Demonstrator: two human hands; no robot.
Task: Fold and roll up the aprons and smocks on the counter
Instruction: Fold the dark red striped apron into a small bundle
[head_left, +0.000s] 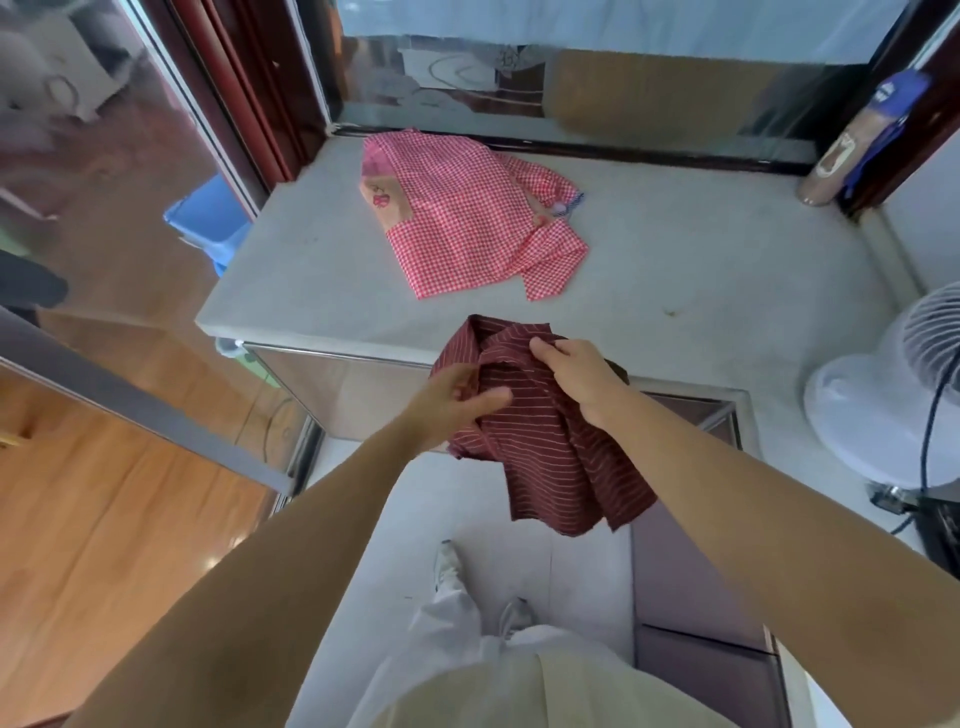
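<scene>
Left hand (457, 397) and right hand (574, 379) are gripping dark red striped cloth garment (550, 462) just off near edge of pale stone counter (311, 270); pink checked cloth smock (462, 223) is lying toward its back.

Checked smock (467, 223) on pale counter (685, 260)

Two smocks, two hands, one fan (893, 395) on show.
One maroon striped smock (550, 457), one pink checked smock (462, 223); left hand (452, 402), right hand (576, 374); one counter (701, 260).
</scene>
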